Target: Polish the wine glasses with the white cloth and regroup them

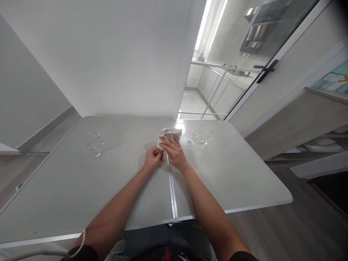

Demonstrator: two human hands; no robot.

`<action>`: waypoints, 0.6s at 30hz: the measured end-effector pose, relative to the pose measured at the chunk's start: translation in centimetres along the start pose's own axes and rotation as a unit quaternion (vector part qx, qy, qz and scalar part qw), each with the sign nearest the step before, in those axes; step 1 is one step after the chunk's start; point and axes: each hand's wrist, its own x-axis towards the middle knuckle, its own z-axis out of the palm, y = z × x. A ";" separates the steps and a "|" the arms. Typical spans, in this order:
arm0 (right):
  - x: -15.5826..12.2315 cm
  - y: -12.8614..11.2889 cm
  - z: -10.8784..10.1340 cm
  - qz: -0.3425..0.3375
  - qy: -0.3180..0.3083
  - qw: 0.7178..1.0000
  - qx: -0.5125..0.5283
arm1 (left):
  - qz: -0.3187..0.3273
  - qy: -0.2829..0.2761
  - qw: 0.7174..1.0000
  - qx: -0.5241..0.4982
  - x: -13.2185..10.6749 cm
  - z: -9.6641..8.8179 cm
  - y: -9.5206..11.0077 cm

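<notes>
A small white cloth [170,132] lies near the middle of the grey folding table [231,174]. My right hand [174,151] rests flat on the cloth with its fingers stretched out. My left hand [153,158] is curled just to its left, pinching the cloth's near corner. Two clear stemmed glasses [193,137] [206,137] stand on the table just to the right of the cloth. Several more clear glasses [94,143] stand at the far left of the table, hard to make out.
A metal seam [172,188] runs down the table's middle. A white wall stands behind the table. A glass door with a black handle [265,70] is at the right, and a low shelf unit [312,119] beyond the table's right edge.
</notes>
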 end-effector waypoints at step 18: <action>0.5 0.4 -3.1 0.244 0.074 0.873 0.416 | 0.062 -0.089 0.989 0.097 -1.5 0.2 0.8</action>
